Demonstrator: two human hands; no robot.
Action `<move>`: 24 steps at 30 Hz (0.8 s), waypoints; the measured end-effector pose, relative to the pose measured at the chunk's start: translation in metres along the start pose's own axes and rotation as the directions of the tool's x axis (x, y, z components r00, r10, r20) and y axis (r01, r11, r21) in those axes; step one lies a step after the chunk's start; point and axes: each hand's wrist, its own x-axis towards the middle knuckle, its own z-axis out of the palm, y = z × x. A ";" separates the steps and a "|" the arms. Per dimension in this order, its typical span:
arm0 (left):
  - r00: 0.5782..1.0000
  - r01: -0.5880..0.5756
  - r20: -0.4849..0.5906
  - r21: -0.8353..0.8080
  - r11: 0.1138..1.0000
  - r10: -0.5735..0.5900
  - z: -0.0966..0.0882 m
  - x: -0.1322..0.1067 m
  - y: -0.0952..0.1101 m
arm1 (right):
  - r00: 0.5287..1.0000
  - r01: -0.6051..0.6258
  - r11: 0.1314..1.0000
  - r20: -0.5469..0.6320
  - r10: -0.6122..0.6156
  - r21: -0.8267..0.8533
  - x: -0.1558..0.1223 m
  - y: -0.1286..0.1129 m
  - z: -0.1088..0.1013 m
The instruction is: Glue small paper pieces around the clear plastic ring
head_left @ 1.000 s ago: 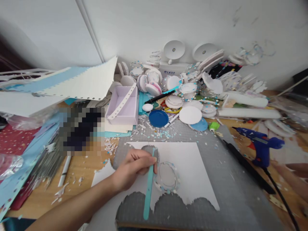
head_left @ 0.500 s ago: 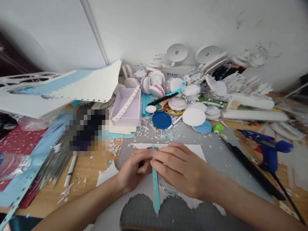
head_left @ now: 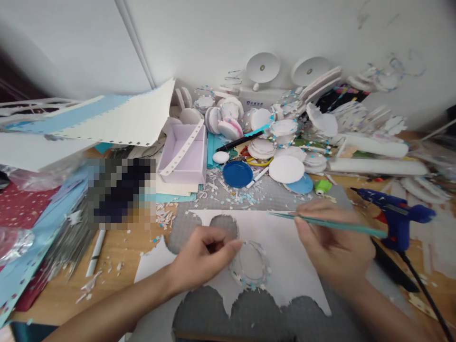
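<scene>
My left hand (head_left: 208,251) is closed, with thumb and forefinger together at the upper left edge of a thin loop (head_left: 265,266) dotted with small white and pale blue bits. The loop lies on a white sheet (head_left: 285,251) with scalloped, torn-looking edges. Slim teal tweezers (head_left: 338,224) are in my right hand (head_left: 331,242), gripped between thumb and fingers. Their fine tips point left above the sheet's upper edge, apart from the loop. Motion blurs my right hand a little.
A grey mat (head_left: 263,304) lies under the sheet. Behind are a lilac box (head_left: 183,175), a blue lid (head_left: 237,174) and white discs (head_left: 287,169), one of several piles. To the right sits a blue glue gun (head_left: 397,213) with its cord. Paper scraps litter the wooden table (head_left: 124,256).
My right hand has moved right, away from my left hand, and the tweezers have swung from pointing away to pointing left. The loop on the sheet is now uncovered.
</scene>
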 end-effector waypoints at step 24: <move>0.943 0.056 0.328 0.030 0.998 -0.063 -0.001 0.006 -0.001 | 0.837 -0.548 0.714 0.268 0.478 0.437 -0.028 -0.004 0.018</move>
